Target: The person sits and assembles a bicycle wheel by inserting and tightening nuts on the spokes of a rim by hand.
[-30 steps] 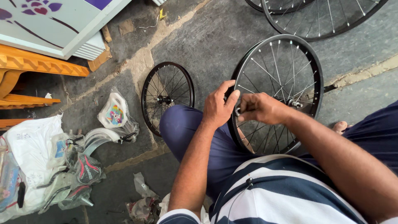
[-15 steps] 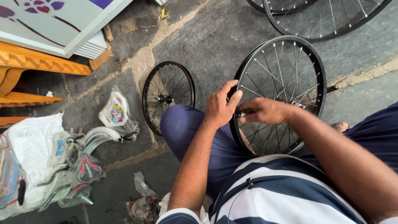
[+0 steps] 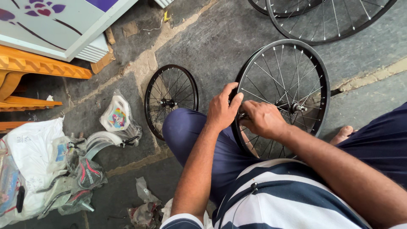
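A large black bicycle wheel (image 3: 296,63) with silver spokes stands upright between my knees. My left hand (image 3: 222,108) grips its rim on the left side, thumb and fingers wrapped over the edge. My right hand (image 3: 265,118) is closed around the spokes just inside the rim, right beside the left hand. What the right fingers pinch is hidden. The hub (image 3: 292,107) with its axle sits just right of my right hand. My blue trousers and striped shirt fill the lower frame.
A smaller black wheel (image 3: 171,99) stands on the stone floor left of my knee. More wheels (image 3: 326,21) lie at the top right. Plastic-wrapped bicycle parts (image 3: 63,165) are piled at the left. An orange wooden frame (image 3: 38,68) and a white panel sit top left.
Both hands stayed on the big wheel's left rim. The view has shifted a little; the right hand has settled slightly lower along the spokes.
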